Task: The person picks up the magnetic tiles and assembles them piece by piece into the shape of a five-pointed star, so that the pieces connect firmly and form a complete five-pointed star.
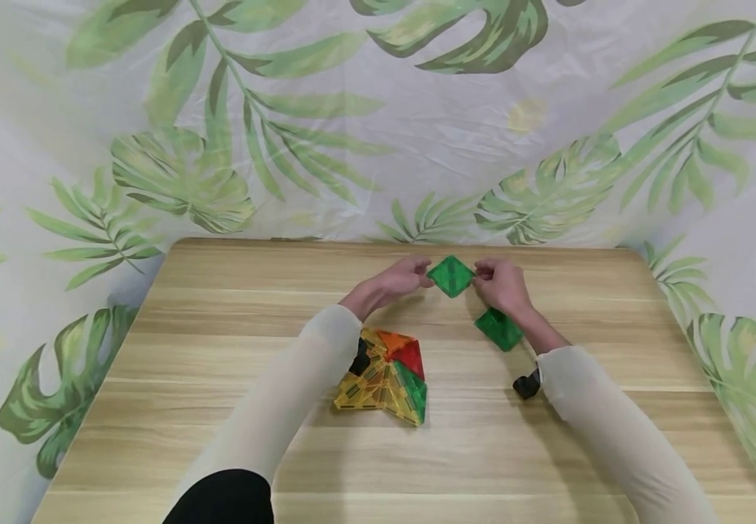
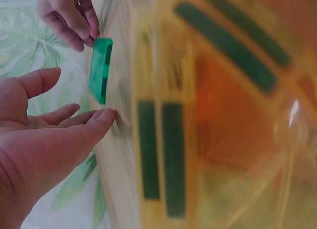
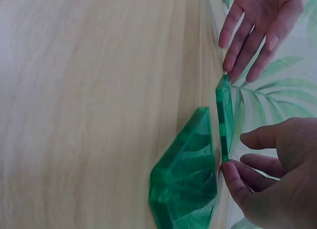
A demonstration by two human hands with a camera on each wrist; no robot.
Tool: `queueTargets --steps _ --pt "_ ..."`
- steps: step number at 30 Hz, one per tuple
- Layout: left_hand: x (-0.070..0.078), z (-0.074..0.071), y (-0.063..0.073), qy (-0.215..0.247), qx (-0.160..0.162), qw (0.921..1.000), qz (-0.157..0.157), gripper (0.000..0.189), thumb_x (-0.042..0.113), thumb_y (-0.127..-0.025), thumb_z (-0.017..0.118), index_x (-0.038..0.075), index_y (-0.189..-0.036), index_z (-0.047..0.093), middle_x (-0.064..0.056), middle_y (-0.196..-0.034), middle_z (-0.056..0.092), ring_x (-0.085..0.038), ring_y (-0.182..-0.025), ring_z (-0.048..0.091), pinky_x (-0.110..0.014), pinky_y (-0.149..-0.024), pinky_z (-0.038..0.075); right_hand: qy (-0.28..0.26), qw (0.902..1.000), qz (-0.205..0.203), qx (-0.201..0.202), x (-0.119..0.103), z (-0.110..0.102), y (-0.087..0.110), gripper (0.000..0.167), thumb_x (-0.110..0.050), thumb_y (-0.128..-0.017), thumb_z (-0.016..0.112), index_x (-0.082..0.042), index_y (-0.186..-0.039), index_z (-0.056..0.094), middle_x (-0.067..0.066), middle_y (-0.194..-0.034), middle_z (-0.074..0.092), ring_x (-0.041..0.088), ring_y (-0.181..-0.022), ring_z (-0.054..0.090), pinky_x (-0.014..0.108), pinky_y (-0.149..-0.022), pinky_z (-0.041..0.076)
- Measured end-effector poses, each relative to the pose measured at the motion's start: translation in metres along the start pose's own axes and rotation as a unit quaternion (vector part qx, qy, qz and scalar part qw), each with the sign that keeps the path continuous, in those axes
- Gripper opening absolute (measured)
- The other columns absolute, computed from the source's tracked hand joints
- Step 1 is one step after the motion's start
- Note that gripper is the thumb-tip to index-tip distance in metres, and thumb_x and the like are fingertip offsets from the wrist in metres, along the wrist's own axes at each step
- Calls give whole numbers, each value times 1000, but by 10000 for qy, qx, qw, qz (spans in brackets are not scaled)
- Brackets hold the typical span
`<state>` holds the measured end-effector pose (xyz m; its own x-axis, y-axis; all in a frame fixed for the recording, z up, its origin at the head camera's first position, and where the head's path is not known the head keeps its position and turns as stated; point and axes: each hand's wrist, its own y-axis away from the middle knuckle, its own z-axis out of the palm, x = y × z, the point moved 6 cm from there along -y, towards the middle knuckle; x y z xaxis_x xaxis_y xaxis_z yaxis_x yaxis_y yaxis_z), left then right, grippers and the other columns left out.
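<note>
A diamond-shaped green magnetic tile piece with a seam down its middle sits between my two hands. In the head view my left hand is at its left corner. The left wrist view shows this hand's thumb spread from fairly straight fingers. My right hand touches the right corner with its fingertips, its thumb held apart from the tile in the right wrist view. Just below the right hand is another green magnetic tile piece, which looks faceted in the right wrist view.
Under my left forearm stands a cluster of joined magnetic tiles, yellow, orange, red and green. It fills much of the left wrist view. The wooden table meets a leaf-patterned cloth at its back edge.
</note>
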<state>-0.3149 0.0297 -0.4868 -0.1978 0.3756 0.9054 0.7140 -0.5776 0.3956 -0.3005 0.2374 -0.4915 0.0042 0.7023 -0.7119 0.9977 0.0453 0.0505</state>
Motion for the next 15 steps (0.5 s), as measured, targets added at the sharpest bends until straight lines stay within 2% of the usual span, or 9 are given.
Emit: queueTargets --steps 6,10,15 --pt "1 7 -1 173 -52 9997 -143 64 8 -110 51 3 -168 23 -19 -173 25 -34 -159 26 -49 -129 27 -32 9998 198 -16 -1 4 2 38 -5 -101 65 10 -135 66 28 -124 72 40 -113 71 50 -97 59" --pt "1 7 -1 298 48 9992 -267 60 11 -111 52 5 -166 29 -20 -169 31 -36 -157 30 -52 -128 27 -228 9986 483 -61 1 6 3 37 -6 -101 67 8 -135 66 27 -125 72 40 -114 70 50 -99 58" --pt "2 5 0 698 246 9962 -460 57 15 -111 52 6 -165 35 -17 -170 31 -37 -156 30 -52 -130 21 -501 9948 877 -152 2 8 3 38 -6 -100 68 6 -137 66 25 -129 69 39 -120 66 48 -103 55"
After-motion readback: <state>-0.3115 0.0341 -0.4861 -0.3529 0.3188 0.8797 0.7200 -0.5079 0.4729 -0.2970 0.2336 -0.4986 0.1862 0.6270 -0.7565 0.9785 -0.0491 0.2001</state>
